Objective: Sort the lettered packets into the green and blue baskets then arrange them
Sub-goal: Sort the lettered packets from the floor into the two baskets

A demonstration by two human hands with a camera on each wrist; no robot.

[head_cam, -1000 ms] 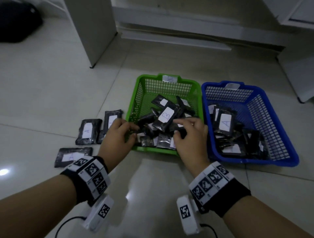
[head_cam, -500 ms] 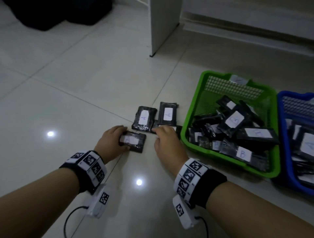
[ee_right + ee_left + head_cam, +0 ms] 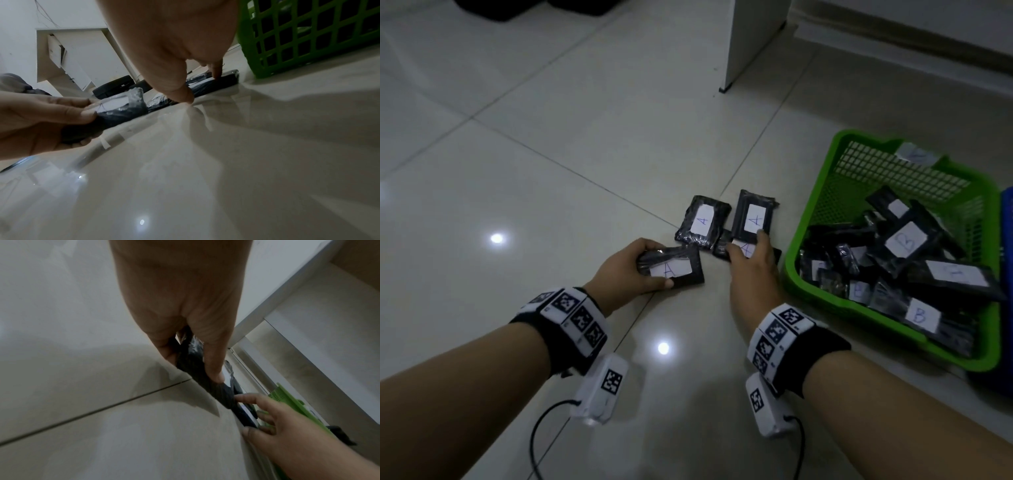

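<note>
Several black packets with white "A" labels lie on the tiled floor, left of the green basket (image 3: 794, 270). My left hand (image 3: 654, 263) grips one A packet (image 3: 681, 270), thumb on its near edge and fingers over the far edge; the left wrist view shows this held packet (image 3: 191, 368) tilted off the floor. My right hand (image 3: 748, 246) is clawed over a second A packet (image 3: 722, 248) lying flat. Its thumb (image 3: 183, 95) is at the near edge and a fingertip (image 3: 216, 73) is on top. Two more A packets (image 3: 703, 222) (image 3: 755, 219) lie just beyond.
The green basket holds a loose heap of packets labelled B (image 3: 904, 241). A sliver of the blue basket (image 3: 1007, 219) shows at the right edge. A white cabinet leg (image 3: 743, 44) stands at the back. Bare tiles stretch to the left and front.
Both hands left the green basket and moved left to the packets on the floor. My left hand closed on one A packet and tilted it up; my right hand settled on another.
</note>
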